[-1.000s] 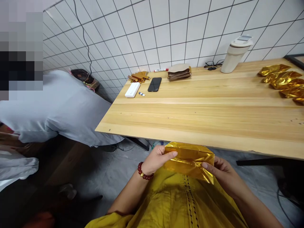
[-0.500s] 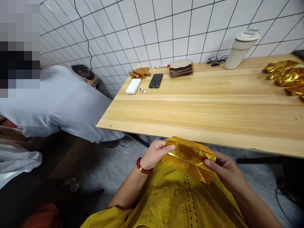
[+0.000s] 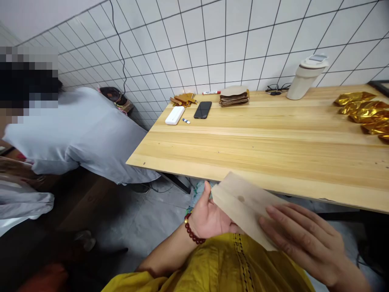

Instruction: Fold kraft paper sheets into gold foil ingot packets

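Note:
A sheet of pale brown paper [image 3: 243, 202] is tilted between my hands, just in front of the table edge. My left hand [image 3: 211, 217] is palm up at its left side, thumb raised off the paper. The left fingers pass partly behind the sheet, which hides them. Over the right part of the sheet, my right hand [image 3: 304, 235] lies flat with fingers stretched out, slightly blurred. Its thumb is hidden. A dark spot marks the upper face of the paper. No gold face shows on it.
On the wooden table [image 3: 212, 158] are a stack of brown paper [image 3: 234, 97], gold strips [image 3: 183, 99], a phone [image 3: 202, 110], a white box-shaped device [image 3: 175, 115], a marker [image 3: 211, 92], glasses [image 3: 275, 89], a tumbler [image 3: 306, 77] and twisted gold foil pieces [image 3: 364, 111]. A person [image 3: 82, 134] bends at left.
The gold foil side faced up, pinched in both hands; now a plain brown side shows. My left palm has turned up and opened, and my right hand has flattened over the sheet.

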A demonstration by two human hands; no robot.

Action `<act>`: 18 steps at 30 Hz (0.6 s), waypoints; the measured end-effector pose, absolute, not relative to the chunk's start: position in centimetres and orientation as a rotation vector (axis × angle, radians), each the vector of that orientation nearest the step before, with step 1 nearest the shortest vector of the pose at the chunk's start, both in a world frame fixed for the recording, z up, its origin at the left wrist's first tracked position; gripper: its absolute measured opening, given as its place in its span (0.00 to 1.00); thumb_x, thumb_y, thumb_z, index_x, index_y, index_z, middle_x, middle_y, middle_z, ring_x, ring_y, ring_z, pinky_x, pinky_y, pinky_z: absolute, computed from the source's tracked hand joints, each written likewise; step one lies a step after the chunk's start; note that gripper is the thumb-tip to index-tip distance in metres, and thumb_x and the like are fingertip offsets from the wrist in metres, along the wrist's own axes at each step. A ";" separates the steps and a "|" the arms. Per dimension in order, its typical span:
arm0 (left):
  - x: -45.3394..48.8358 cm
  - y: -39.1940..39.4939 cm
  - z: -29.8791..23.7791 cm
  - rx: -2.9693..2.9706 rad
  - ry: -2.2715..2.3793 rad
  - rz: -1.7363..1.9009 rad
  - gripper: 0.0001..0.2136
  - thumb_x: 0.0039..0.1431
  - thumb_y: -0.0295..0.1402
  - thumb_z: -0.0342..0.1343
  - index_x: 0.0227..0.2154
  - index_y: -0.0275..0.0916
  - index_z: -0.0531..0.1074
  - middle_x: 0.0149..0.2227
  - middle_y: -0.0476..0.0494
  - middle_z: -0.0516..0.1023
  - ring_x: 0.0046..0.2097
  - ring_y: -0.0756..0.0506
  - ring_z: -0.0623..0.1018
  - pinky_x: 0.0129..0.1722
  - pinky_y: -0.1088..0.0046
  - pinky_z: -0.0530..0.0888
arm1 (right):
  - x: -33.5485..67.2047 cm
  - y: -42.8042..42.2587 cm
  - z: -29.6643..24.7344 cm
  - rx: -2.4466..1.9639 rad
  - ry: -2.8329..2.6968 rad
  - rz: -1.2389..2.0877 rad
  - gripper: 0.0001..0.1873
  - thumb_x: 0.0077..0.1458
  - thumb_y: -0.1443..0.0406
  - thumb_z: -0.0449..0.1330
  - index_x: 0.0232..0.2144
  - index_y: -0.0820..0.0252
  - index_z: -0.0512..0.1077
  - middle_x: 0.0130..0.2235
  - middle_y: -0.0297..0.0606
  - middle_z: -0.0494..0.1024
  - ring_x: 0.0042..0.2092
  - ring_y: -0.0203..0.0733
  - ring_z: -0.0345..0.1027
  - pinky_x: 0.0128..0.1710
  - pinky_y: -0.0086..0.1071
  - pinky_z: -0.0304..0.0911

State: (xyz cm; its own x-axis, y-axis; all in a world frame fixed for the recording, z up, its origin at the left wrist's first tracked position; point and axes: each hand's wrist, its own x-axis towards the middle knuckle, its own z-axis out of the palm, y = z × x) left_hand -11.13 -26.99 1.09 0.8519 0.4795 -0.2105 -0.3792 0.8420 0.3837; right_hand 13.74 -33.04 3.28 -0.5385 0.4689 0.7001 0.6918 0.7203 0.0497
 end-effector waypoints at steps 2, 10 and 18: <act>-11.4 -26.4 0.3 0.321 0.295 0.463 0.41 0.47 0.67 0.50 0.53 0.38 0.72 0.53 0.33 0.76 0.53 0.34 0.75 0.47 0.60 0.71 | 13.2 -33.3 2.4 -0.804 -2.288 -0.504 0.15 0.59 0.72 0.60 0.46 0.52 0.77 0.49 0.33 0.79 0.50 0.42 0.73 0.60 0.38 0.64; -13.7 -24.3 -0.2 0.508 0.552 0.546 0.15 0.47 0.30 0.67 0.39 0.30 0.79 0.38 0.34 0.82 0.41 0.40 0.82 0.46 0.66 0.73 | 12.7 -32.5 -1.7 -0.910 -2.100 -0.345 0.27 0.49 0.78 0.66 0.48 0.46 0.76 0.67 0.27 0.55 0.54 0.46 0.68 0.61 0.40 0.63; -12.3 -24.3 0.7 0.418 0.582 0.851 0.12 0.50 0.27 0.64 0.39 0.31 0.78 0.40 0.36 0.82 0.47 0.39 0.80 0.55 0.60 0.72 | 10.2 -32.3 -3.4 -1.030 -1.030 1.093 0.32 0.56 0.59 0.61 0.62 0.46 0.61 0.62 0.42 0.65 0.59 0.53 0.64 0.55 0.46 0.66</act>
